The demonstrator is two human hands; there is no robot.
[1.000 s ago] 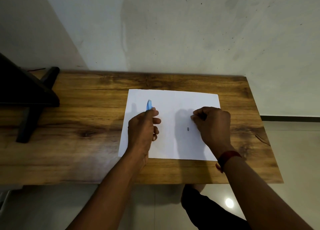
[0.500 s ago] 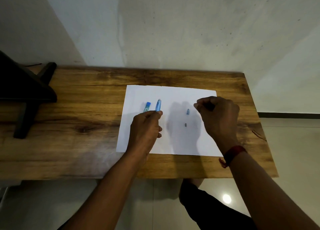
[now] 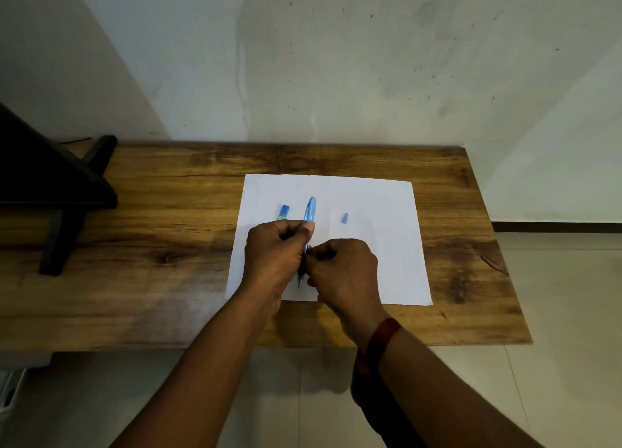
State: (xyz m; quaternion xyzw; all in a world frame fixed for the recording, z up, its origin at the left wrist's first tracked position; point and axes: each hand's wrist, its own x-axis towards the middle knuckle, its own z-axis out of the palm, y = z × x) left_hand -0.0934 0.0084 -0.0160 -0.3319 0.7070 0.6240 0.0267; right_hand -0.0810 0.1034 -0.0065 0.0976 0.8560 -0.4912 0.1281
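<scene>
- A red wristband (image 3: pixel 383 334) sat on the right wrist, nearest the camera.
- The right hand (image 3: pixel 346 272) was curled, its fingertips pinching the lower barrel of the light-blue pen (image 3: pixel 309 212).
- The left hand (image 3: pixel 274 255) was closed around the same pen just beside the right hand, with the thumb tip pressed on the barrel higher up.
- The pen stood tilted between the 2 hands, its dark tip low near the front edge of the white paper (image 3: pixel 380 245) and its far end pointing away from the person.
- A small blue case (image 3: pixel 283 213) lay on the paper just left of the pen's far end.
- A small blue cap (image 3: pixel 345 218) lay on the paper to the pen's right, apart from both hands.
- The paper lay flat on the wooden surface (image 3: pixel 168 212).
- A black stand (image 3: pixel 57 191) stood at the surface's far left.
</scene>
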